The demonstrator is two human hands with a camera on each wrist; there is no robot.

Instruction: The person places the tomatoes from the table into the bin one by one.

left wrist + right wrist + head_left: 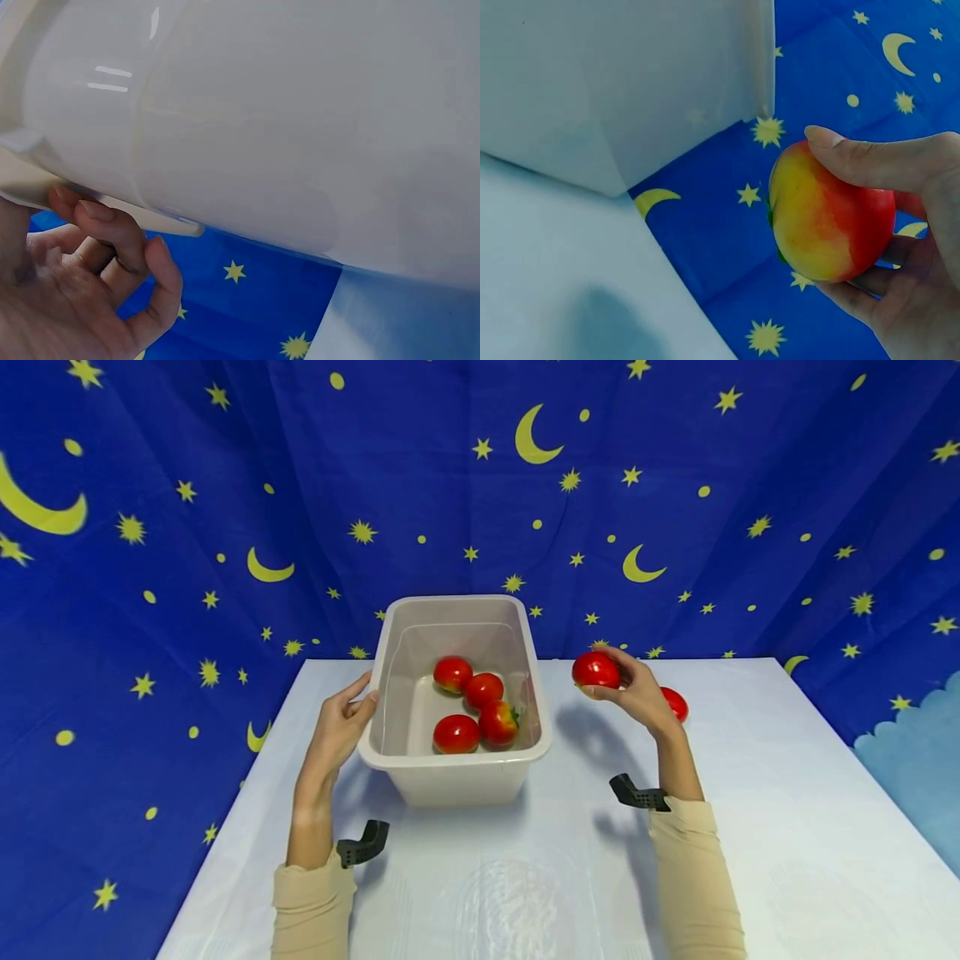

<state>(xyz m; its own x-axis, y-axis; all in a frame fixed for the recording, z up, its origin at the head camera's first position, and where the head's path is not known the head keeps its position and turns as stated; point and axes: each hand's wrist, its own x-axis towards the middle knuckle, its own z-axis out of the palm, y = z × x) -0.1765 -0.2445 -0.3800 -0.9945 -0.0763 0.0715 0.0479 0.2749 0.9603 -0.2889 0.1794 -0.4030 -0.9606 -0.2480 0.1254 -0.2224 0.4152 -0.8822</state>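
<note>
A grey-white plastic bin (457, 781) stands on the table with several red tomatoes (456, 734) lying inside it. My left hand (339, 727) holds the bin's left rim; in the left wrist view its curled fingers (112, 255) lie by the underside of the rim. To the right of the bin, my right hand (636, 692) grips a tomato (596, 669) between thumb and fingers above the table. The right wrist view shows this tomato (829, 217) as part red, part yellow, with a bit of green at one end. Another tomato (674, 703) lies beyond my right wrist, partly hidden.
The white-covered table (780, 827) reaches back to a blue cloth (450, 468) printed with yellow moons and stars. Cloth also hangs along the left and right sides. A black wrist mount (363, 843) sits on the left forearm, and another black mount (637, 793) on the right.
</note>
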